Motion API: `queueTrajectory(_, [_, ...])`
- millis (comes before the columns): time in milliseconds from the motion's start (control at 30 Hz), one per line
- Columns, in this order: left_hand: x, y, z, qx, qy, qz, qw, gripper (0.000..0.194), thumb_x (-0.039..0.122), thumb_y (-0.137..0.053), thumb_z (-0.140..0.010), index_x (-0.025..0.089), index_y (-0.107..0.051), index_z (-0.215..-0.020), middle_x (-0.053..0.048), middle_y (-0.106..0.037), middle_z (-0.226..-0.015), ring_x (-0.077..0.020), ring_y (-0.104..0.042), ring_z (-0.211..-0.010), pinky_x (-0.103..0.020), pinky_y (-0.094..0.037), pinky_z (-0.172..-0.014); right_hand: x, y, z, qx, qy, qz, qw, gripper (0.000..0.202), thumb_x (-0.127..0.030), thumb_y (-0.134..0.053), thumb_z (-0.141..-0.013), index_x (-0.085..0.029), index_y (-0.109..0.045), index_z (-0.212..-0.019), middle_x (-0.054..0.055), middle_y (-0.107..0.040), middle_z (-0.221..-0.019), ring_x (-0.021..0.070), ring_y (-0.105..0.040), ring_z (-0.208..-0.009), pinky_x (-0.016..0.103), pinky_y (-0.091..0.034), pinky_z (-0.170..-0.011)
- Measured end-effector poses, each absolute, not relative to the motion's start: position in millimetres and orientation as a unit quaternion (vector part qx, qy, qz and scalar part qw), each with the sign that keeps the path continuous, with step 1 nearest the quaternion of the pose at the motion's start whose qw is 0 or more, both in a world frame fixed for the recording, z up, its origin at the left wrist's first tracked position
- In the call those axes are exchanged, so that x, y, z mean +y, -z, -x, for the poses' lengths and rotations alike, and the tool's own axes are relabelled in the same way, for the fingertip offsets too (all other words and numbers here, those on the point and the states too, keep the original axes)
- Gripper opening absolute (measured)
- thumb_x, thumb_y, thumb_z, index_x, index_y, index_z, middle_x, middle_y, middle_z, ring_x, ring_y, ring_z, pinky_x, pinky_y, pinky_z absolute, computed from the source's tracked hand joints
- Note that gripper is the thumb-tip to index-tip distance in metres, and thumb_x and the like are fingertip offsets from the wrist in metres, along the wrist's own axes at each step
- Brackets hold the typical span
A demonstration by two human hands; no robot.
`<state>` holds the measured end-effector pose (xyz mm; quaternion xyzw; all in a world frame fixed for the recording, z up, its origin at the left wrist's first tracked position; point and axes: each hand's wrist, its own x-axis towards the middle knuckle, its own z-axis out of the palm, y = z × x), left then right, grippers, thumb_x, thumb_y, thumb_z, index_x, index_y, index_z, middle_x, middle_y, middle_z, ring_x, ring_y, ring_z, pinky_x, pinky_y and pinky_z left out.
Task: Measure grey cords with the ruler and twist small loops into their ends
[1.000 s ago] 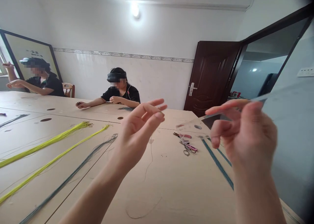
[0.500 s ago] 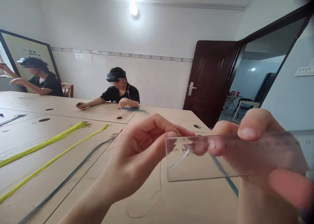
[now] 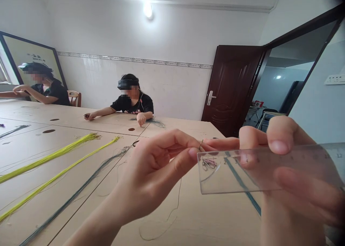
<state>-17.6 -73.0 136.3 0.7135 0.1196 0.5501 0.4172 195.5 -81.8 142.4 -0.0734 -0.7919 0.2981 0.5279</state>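
Note:
My left hand [image 3: 159, 174] is closed, with thumb and forefinger pinching a thin dark thread [image 3: 178, 197] at the ruler's zero end. A short end of it sticks up above the fingertips, and the rest hangs down and curls on the table. In my right hand [image 3: 280, 136] is a clear plastic ruler [image 3: 226, 183], held up level between the fingers and thumb. Through the ruler I see small wire loops and something pinkish, too small to name. Behind it, a bundle of grey-blue threads [image 3: 253, 203] lies on the table.
Yellow thread bundles [image 3: 54, 158] and a grey-blue bundle [image 3: 88, 183] lie across the table [image 3: 215, 224] on the left. Two people sit beyond; one person's hand [image 3: 141, 119] rests near loose dark threads [image 3: 156, 123]. A brown door [image 3: 234, 87] stands ajar at the back right.
The ruler has shifted right and slightly away, its zero end now beside my left fingertips. My left hand moved slightly right with the thread. The facing person's hand moved nearer.

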Motion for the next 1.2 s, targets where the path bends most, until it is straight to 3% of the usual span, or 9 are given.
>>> queueTrajectory(333, [-78.2, -134.8, 19.2, 0.125, -0.536, -0.739, 0.388, 0.011, 0.022, -0.056, -0.089, 0.024, -0.066, -0.086, 0.002, -0.068, -0.085, -0.0135, -0.064, -0.092, -0.022, -0.051, -0.089, -85.3, -142.9, -193.0, -0.791, -0.324, 0.075, 0.513, 0.009, -0.02, -0.051, -0.087, -0.025, -0.049, -0.094, 0.002, -0.053, -0.079, 0.0323, -0.057, -0.107, 0.056, -0.046, -0.092])
queueTrajectory(1033, [-82.0, -139.3, 22.2, 0.157, -0.524, -0.76, 0.352, 0.013, 0.024, -0.055, -0.089, 0.021, -0.066, -0.083, 0.001, -0.069, -0.086, -0.0144, -0.065, -0.089, -0.024, -0.051, -0.09, -84.2, -144.0, -193.4, -0.79, -0.341, 0.069, 0.505, 0.009, -0.021, -0.05, -0.088, -0.026, -0.047, -0.094, 0.002, -0.051, -0.08, 0.0319, -0.06, -0.098, 0.054, -0.05, -0.081])
queueTrajectory(1200, [-83.3, -140.1, 23.7, 0.151, -0.518, -0.762, 0.358, 0.011, 0.021, -0.055, -0.089, 0.02, -0.065, -0.085, 0.002, -0.069, -0.086, -0.0142, -0.064, -0.092, -0.023, -0.051, -0.09, -83.8, -144.9, -193.5, -0.795, -0.347, 0.062, 0.493, 0.01, -0.019, -0.048, -0.087, -0.025, -0.047, -0.095, 0.003, -0.052, -0.082, 0.0325, -0.057, -0.104, 0.052, -0.049, -0.085])
